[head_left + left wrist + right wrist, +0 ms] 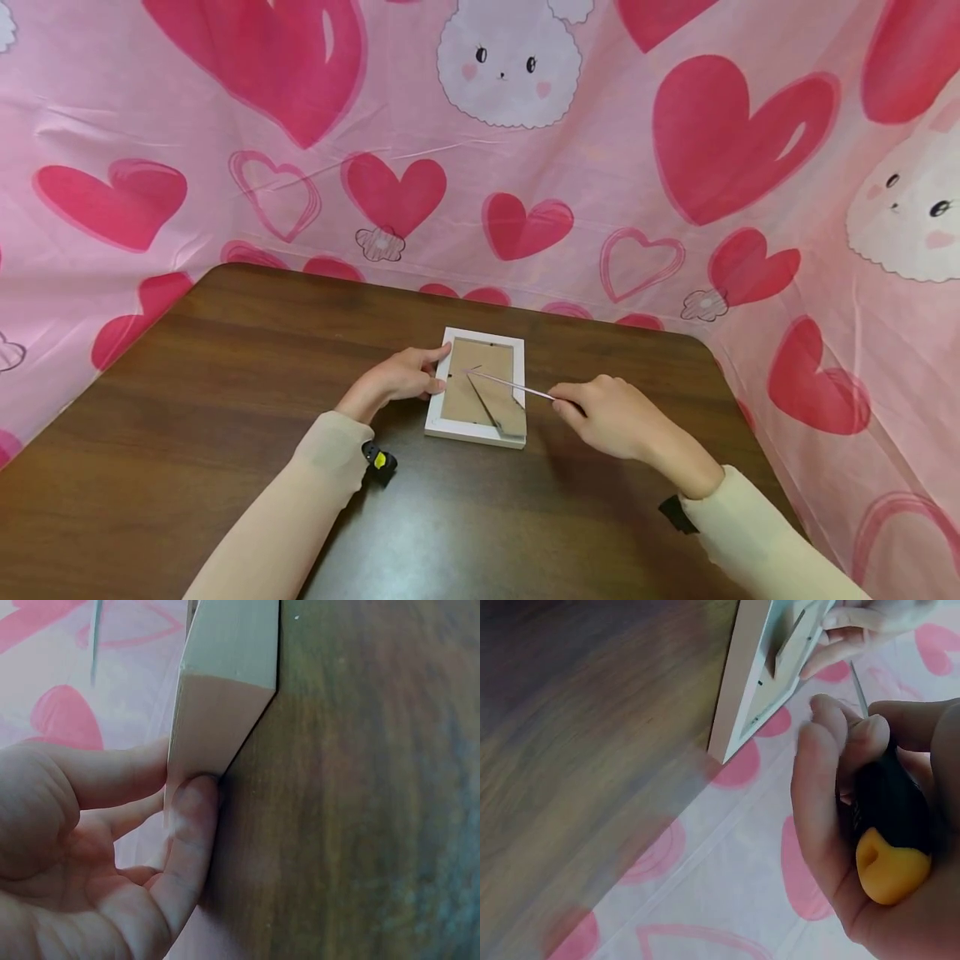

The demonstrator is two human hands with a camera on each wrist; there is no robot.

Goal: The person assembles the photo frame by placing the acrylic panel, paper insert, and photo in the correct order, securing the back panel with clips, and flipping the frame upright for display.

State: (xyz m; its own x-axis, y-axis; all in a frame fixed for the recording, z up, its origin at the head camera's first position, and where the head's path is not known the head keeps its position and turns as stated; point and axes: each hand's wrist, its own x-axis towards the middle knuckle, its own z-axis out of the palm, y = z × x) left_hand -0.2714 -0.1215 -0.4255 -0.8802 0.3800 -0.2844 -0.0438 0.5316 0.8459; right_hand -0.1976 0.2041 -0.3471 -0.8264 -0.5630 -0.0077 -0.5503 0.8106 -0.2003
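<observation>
A white picture frame (472,432) lies back side up on the table, showing a brown backing board (459,400) with a stand leg (501,412) slanting across it. My left hand (402,375) grips the frame's left side, fingers and thumb against its edge in the left wrist view. In my right hand (611,414) is a screwdriver, its black and yellow handle (892,810) wrapped by the fingers. The thin metal shaft (525,388) reaches left over the backing. Whether its tip touches the board or small fastening tabs, I cannot tell.
The dark brown wooden table (247,367) extends around the frame on all sides. A pink cloth (465,192) printed with red hearts hangs behind and beside it. Black straps (380,463) circle the wrists.
</observation>
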